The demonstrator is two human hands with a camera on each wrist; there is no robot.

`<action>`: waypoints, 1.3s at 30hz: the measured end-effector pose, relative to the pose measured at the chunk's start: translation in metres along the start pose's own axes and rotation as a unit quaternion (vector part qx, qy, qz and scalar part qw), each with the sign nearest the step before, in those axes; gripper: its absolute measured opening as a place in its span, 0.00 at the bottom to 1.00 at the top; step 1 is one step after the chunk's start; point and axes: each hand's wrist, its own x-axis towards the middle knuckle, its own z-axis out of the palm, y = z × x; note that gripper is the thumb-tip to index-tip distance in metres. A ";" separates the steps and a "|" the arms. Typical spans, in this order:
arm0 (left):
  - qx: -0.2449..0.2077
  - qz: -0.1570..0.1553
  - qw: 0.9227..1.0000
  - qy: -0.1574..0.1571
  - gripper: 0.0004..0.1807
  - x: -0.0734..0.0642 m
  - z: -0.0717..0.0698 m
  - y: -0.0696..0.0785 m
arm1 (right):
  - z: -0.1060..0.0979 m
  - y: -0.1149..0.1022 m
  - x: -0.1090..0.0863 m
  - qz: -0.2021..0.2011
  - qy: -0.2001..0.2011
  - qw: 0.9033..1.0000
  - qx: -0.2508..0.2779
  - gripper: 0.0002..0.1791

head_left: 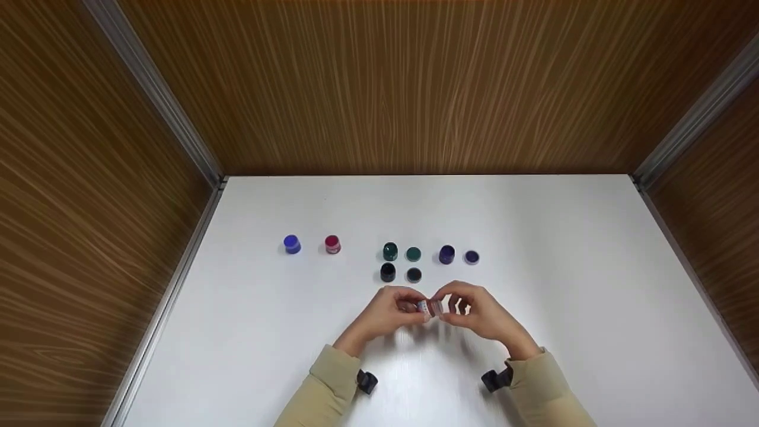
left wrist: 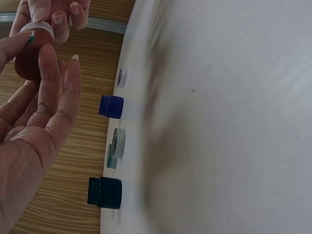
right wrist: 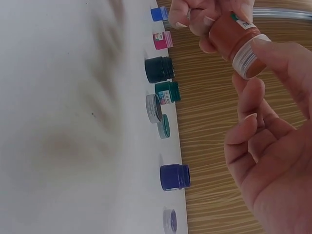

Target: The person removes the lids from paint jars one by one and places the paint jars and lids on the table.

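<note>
Near the middle of the table, my left hand (head_left: 385,312) grips a small reddish-brown paint jar (right wrist: 230,36) by its body. The jar lies tilted on its side in the air, a white label partly covered by the fingers. My right hand (head_left: 479,309) pinches the clear ridged lid (right wrist: 245,59) between thumb and fingers, and the lid sits on the jar's mouth. Just beyond the hands stand an open black paint jar (head_left: 388,273) and its lid (head_left: 414,275), lying flat beside it.
Behind them stand an open green jar (head_left: 390,251) with its lid (head_left: 413,254), and an open purple jar (head_left: 446,255) with its lid (head_left: 471,257). A blue jar (head_left: 292,244) and a crimson jar (head_left: 332,244) stand farther left. Wood-grain panels (head_left: 379,89) border the white table (head_left: 593,284).
</note>
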 end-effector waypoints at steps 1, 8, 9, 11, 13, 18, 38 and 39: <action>-0.002 -0.005 1.000 -0.005 0.14 0.001 -0.001 -0.005 | -0.001 -0.003 0.000 -0.001 0.003 1.000 0.002 0.16; -0.025 -0.018 0.999 0.008 0.16 0.004 -0.007 -0.027 | -0.011 -0.006 -0.003 0.030 0.049 0.998 -0.002 0.16; -0.033 -0.018 0.999 0.011 0.17 0.004 -0.007 -0.028 | -0.012 -0.006 -0.004 0.040 0.050 0.998 -0.003 0.16; -0.047 -0.018 0.999 0.015 0.17 0.003 -0.008 -0.028 | -0.014 -0.005 -0.005 0.055 0.050 0.997 -0.003 0.16; -0.055 -0.017 0.998 0.017 0.18 0.003 -0.009 -0.029 | -0.015 -0.004 -0.007 0.069 0.048 0.996 -0.002 0.16; -0.071 -0.016 0.997 0.022 0.19 0.002 -0.009 -0.031 | -0.017 0.002 -0.012 0.077 0.046 0.996 0.008 0.16; 0.001 -0.022 0.997 0.072 0.20 -0.003 -0.007 -0.021 | -0.031 0.026 -0.033 0.140 0.062 0.988 0.015 0.19; 0.009 -0.021 0.997 0.077 0.20 -0.002 -0.007 -0.025 | -0.032 0.027 -0.034 0.145 0.064 0.987 0.012 0.19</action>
